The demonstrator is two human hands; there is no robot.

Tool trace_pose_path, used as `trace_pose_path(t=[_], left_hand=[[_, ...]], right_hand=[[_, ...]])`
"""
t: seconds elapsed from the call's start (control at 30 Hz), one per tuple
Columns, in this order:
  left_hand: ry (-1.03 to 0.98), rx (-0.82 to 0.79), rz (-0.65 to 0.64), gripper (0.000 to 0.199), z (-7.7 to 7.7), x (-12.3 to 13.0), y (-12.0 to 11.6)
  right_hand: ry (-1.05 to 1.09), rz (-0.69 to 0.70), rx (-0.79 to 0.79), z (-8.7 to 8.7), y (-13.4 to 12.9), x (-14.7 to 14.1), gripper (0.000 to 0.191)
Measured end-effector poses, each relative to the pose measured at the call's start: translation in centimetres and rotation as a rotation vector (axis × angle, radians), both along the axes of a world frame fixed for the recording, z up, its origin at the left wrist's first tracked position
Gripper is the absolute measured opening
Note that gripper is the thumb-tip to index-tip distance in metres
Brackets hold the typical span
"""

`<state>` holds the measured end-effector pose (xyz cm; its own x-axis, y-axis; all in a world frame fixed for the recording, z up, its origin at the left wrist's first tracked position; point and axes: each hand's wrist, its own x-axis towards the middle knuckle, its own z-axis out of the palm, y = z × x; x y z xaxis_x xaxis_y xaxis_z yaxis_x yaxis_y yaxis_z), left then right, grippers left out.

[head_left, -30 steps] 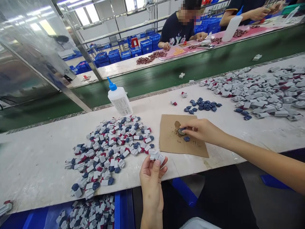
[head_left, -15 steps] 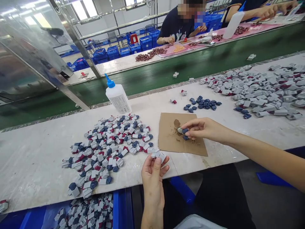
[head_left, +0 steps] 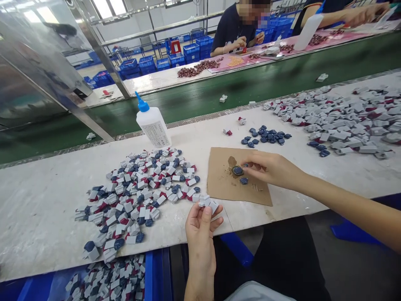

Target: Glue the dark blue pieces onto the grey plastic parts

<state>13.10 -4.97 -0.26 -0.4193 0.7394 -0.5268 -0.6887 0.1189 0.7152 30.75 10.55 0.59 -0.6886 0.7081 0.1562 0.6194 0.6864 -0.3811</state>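
Near the table's front edge, my left hand (head_left: 202, 228) grips a light grey part (head_left: 209, 203) between thumb and fingers. My right hand (head_left: 258, 166) is over a brown cardboard sheet (head_left: 219, 186), its fingers pinched together around something small and dark at the fingertips that I cannot make out. Just left of those fingertips, a dark blue piece (head_left: 237, 170) sits in a small round holder on the cardboard. Another dark blue piece (head_left: 243, 180) lies just below it. Brown stains and crumbs mark the cardboard.
A pile of grey, blue and red parts (head_left: 134, 188) spreads at left, with a white glue bottle (head_left: 155, 127) behind. Dark blue pieces (head_left: 266, 136) and a large grey heap (head_left: 351, 119) lie right. A green conveyor (head_left: 194, 96) runs behind; people work beyond it.
My right fingers have lifted slightly off the round holder, and the blue piece in it and the one below now show clearly. My left hand keeps its grip. Loose parts on the conveyor have shifted left.
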Motion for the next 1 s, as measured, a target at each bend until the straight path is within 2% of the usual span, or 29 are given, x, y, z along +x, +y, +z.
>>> trace_pose_path(t=[0.13,0.3,0.53,0.7,0.8,0.9,1.0], left_hand=[[0.030,0.007,-0.017,0.031,-0.5,-0.2,0.3],[0.090,0.002,-0.019,0.034,-0.7,0.0,0.5],[0.144,0.004,-0.042,0.040,-0.6,0.8,0.8],[0.237,0.075,-0.157,0.034,-0.5,1.7,2.1],[0.317,0.099,-0.265,0.031,-0.9,2.0,3.1],[0.363,0.085,-0.347,0.030,-1.4,2.0,3.7],[0.360,0.077,-0.327,0.028,-1.5,1.9,3.8]], right_hand=[[-0.197,0.189,0.087,0.5,1.5,-0.2,0.028],[-0.260,0.284,0.004,0.8,2.7,-1.2,0.016],[-0.209,0.235,-0.055,0.8,1.9,-1.3,0.011],[-0.177,0.235,-0.072,0.4,2.0,-0.8,0.023],[-0.177,0.234,-0.043,0.2,2.1,-0.5,0.018],[-0.080,0.195,-0.062,0.2,1.9,-0.2,0.014],[0.094,0.113,-0.170,0.5,1.4,0.3,0.017]])
